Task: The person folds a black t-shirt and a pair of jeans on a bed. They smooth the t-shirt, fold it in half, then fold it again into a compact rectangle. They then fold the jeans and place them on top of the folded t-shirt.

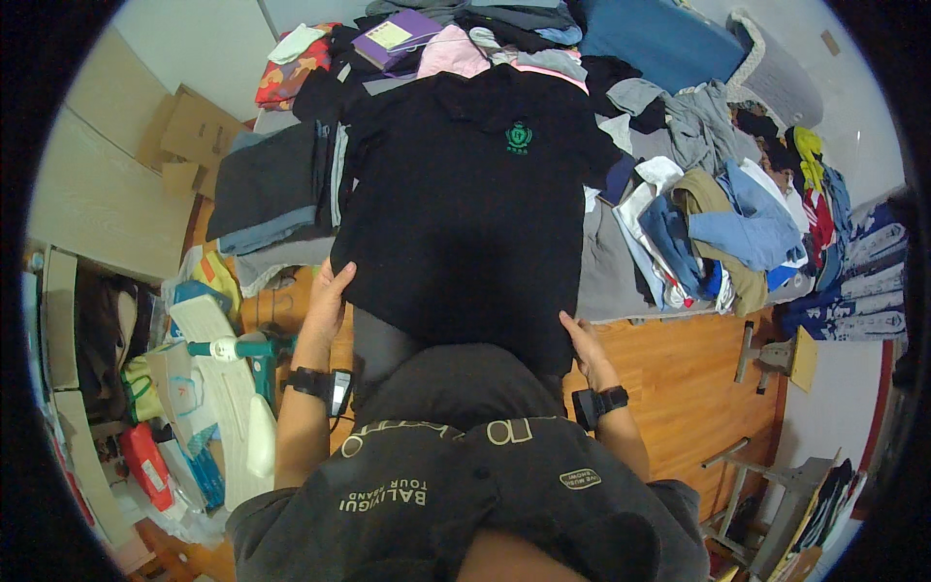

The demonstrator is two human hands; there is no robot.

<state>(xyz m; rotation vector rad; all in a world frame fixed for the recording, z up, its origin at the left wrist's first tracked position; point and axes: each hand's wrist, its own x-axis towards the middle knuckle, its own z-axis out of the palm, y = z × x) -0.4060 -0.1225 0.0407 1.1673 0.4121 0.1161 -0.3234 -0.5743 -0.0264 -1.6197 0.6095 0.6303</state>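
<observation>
A black short-sleeved polo shirt (465, 211) lies spread before me, its collar away from me and its hem towards my lap. On its chest is a green emblem with writing. My left hand (333, 291) grips the hem's left corner, thumb on top. At the right corner my right hand (583, 340) holds the hem in the same way. The fingers of both hands are mostly hidden under the cloth. Left of the shirt sits a stack of folded dark trousers (269, 185). Under the shirt, a grey sheet (607, 254) covers the bed.
A loose heap of clothes (727, 225) lies on the right. Behind the shirt are more garments and a purple box (396, 38). Cardboard boxes (196, 134) stand at the back left. A white and green plastic item (225, 364) is beside me on the left; a metal-legged stool (771, 356) stands right.
</observation>
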